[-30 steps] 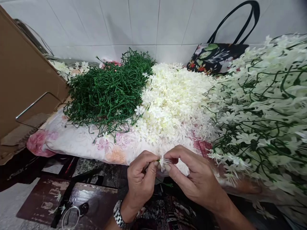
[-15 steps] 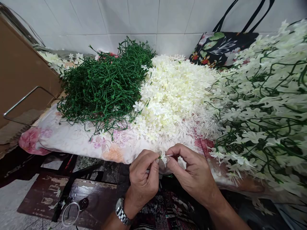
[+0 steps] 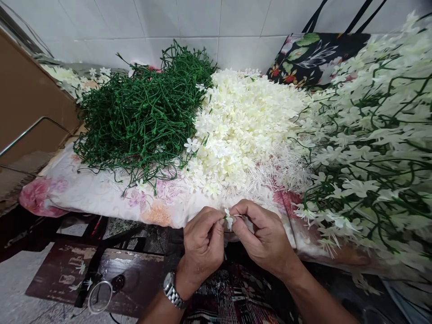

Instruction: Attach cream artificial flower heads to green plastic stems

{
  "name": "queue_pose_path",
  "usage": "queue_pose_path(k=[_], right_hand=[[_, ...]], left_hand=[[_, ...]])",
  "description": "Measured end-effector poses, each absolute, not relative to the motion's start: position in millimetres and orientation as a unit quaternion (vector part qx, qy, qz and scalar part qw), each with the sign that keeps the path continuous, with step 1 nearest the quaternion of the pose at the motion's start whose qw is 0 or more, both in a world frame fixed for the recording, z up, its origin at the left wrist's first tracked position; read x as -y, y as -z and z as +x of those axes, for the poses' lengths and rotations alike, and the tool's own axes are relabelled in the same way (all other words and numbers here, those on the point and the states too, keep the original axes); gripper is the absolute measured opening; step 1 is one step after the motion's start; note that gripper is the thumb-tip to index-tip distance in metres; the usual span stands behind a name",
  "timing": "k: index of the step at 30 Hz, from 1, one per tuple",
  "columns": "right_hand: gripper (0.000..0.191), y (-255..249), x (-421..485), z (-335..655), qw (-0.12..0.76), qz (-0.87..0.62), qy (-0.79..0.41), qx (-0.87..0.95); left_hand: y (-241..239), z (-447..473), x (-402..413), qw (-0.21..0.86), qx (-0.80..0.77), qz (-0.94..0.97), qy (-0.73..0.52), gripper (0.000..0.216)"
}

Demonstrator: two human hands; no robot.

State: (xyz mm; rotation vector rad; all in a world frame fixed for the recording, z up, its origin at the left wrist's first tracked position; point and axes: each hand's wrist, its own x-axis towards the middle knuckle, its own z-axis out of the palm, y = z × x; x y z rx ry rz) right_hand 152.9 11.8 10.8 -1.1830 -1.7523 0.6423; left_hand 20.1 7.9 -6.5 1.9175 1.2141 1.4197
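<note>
Between my two hands, above the front edge of the cloth, is a small white artificial flower [image 3: 228,219]. My left hand [image 3: 204,234] pinches it from the left, where a bit of green stem shows; most of the stem is hidden by the fingers. From the other side my right hand [image 3: 261,231] has thumb and forefinger closed on a thin white stamen piece [image 3: 238,215] at the flower. Beyond the hands lie a heap of loose white blossoms [image 3: 249,121], white stamen pieces [image 3: 292,166] and a tangle of green plastic stems [image 3: 138,119].
Finished white flower sprays [image 3: 367,175] pile up on the right. A floral black bag [image 3: 317,60] leans against the tiled wall [image 3: 189,18]. A cardboard box [image 3: 33,85] stands at left. Below are a brown board [image 3: 131,279] and a clear round container [image 3: 100,297].
The view has shifted slightly. Both hands keep their pinch, and the right fingertips sit a little closer to the flower, which has turned slightly.
</note>
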Motion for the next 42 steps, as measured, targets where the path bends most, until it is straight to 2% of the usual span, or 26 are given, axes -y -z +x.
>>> queue_pose_path(k=[5,8,12,17,20,25,29,33,37,42], right_hand=[[0.011,-7,-14,153,0.449,-0.466,-0.241,0.724],[0.006,-13,-13,161,0.446,-0.462,-0.225,0.733],[0.015,-22,-7,171,0.444,-0.473,-0.201,0.734],[0.009,-24,1,164,0.416,-0.423,-0.279,0.755],[0.014,-22,4,160,0.423,-0.42,-0.261,0.759],[0.009,-22,7,162,0.4,-0.406,-0.279,0.773],[0.015,-21,9,161,0.413,-0.407,-0.263,0.771],[0.018,-22,7,161,0.405,-0.408,-0.212,0.79],[0.02,-30,4,164,0.368,-0.389,-0.132,0.834],[0.021,-41,0,161,0.324,-0.346,-0.075,0.877]], left_hand=[[6,21,-10,0.251,-0.457,0.673,-0.525,0.015],[8,18,-9,0.327,-0.494,0.601,-0.536,0.01],[10,16,-6,0.403,-0.518,0.476,-0.585,0.009],[14,19,1,0.403,-0.512,0.445,-0.615,0.007],[17,19,4,0.402,-0.521,0.421,-0.624,0.009],[19,19,5,0.393,-0.543,0.406,-0.621,0.01],[21,21,4,0.386,-0.538,0.409,-0.628,0.008],[21,20,3,0.436,-0.493,0.401,-0.637,0.006],[7,12,2,0.524,-0.408,0.466,-0.584,0.003],[-14,9,3,0.558,-0.472,0.516,-0.447,0.009]])
